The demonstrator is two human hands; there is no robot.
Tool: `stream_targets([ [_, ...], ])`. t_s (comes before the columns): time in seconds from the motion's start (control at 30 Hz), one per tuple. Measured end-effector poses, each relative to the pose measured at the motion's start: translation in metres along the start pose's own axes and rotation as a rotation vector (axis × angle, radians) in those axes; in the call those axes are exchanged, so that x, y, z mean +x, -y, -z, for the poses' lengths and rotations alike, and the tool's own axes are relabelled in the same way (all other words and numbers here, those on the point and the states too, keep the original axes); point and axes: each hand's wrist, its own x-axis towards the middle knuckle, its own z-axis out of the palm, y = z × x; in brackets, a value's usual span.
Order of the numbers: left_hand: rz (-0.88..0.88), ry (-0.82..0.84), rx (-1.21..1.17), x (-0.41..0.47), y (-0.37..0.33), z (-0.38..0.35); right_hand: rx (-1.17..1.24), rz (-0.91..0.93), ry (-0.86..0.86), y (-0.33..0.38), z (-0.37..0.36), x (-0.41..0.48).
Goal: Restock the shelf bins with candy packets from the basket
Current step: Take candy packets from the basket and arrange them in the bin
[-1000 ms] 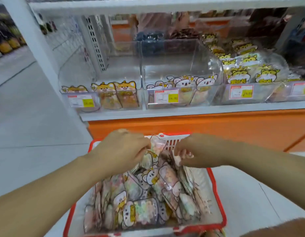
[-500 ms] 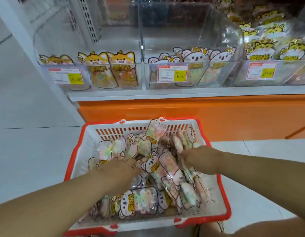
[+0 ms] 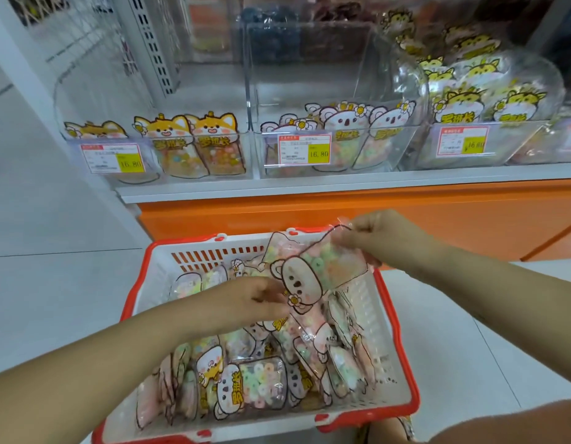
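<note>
A red-rimmed white basket [image 3: 402,357] on the floor holds several animal-shaped candy packets [image 3: 258,386]. My right hand [image 3: 374,238] pinches the top of a koala-shaped candy packet [image 3: 322,270] and holds it tilted above the basket's far right corner. My left hand [image 3: 255,299] is over the basket's middle, fingers at that packet's lower end. On the shelf stand clear bins: a fox-packet bin [image 3: 188,145] at left, a koala-packet bin [image 3: 335,142] in the middle, a tiger-packet bin [image 3: 476,123] at right.
The white shelf edge [image 3: 310,187] sits above an orange base panel [image 3: 406,219]. Price tags [image 3: 305,149] hang on the bin fronts. Grey floor tiles [image 3: 53,235] spread to the left. A white upright post [image 3: 28,59] borders the shelf's left side.
My right hand has lifted a koala packet up out of the basket toward the far right corner. My left hand moved right to the packet's lower end.
</note>
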Motion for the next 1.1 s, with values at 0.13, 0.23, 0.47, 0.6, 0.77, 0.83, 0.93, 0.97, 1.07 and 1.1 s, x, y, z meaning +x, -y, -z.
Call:
stream_targets([
  [0.13, 0.015, -0.13, -0.337, -0.006, -0.008, -0.001, 0.284, -0.072, 0.004, 0.009, -0.01, -0.003],
  [0.23, 0.036, -0.203, -0.571, -0.008, -0.008, 0.003, 0.366, -0.092, 0.02, 0.014, -0.014, -0.002],
  [0.47, 0.029, -0.478, -0.977, -0.014, -0.017, 0.016, 0.252, -0.01, 0.146, 0.021, -0.025, -0.016],
  [0.6, 0.126, -0.357, -1.07, -0.021, -0.035, 0.01, 0.045, 0.304, -0.26, 0.039, -0.045, -0.025],
  [0.77, -0.055, -0.158, -1.122, -0.023, -0.05, -0.003, -0.395, 0.83, -0.368, 0.036, -0.069, -0.022],
  [0.83, -0.048, -0.234, -1.096, -0.022, -0.045, 0.001, -0.358, 0.926, -0.24, 0.032, -0.073, -0.021],
  [0.93, -0.005, -0.304, -0.901, -0.019, -0.03, 0.012, -0.237, 0.794, -0.136, 0.017, -0.062, -0.012],
  [0.97, 0.011, -0.339, -0.811, -0.019, -0.024, 0.017, -0.257, 0.69, -0.162, 0.009, -0.054, -0.003],
  [1.07, 0.011, -0.462, -0.53, -0.018, -0.009, 0.027, -0.478, 0.329, -0.073, -0.031, -0.03, 0.034],
  [1.1, 0.004, -0.503, -0.465, -0.017, -0.004, 0.029, -0.559, 0.249, -0.001, -0.044, -0.026, 0.044],
])
